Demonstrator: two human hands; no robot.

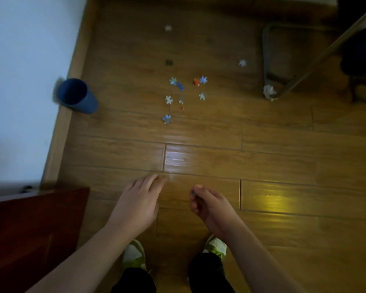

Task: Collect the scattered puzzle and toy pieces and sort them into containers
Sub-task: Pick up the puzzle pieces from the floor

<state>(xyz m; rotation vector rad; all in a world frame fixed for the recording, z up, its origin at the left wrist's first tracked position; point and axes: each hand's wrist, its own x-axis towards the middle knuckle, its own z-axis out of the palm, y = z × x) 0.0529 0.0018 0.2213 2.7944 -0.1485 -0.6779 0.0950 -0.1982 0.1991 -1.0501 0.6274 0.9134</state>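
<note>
Puzzle pieces [168, 100] are scattered on the wood floor [262, 166], mostly to the right of the blue cup [77, 96], which stands by the wall. Well below the cup, nearer the shoes, the left hand [138, 199] hangs with fingers loosely together, holding nothing. The right hand [207, 205] is curled, fingers pinching something small and dark, too blurry to name.

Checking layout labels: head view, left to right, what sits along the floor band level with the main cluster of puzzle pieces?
blue cup → white puzzle piece → red toy piece → blue puzzle piece → crumpled white wad by the metal chair leg.
</note>
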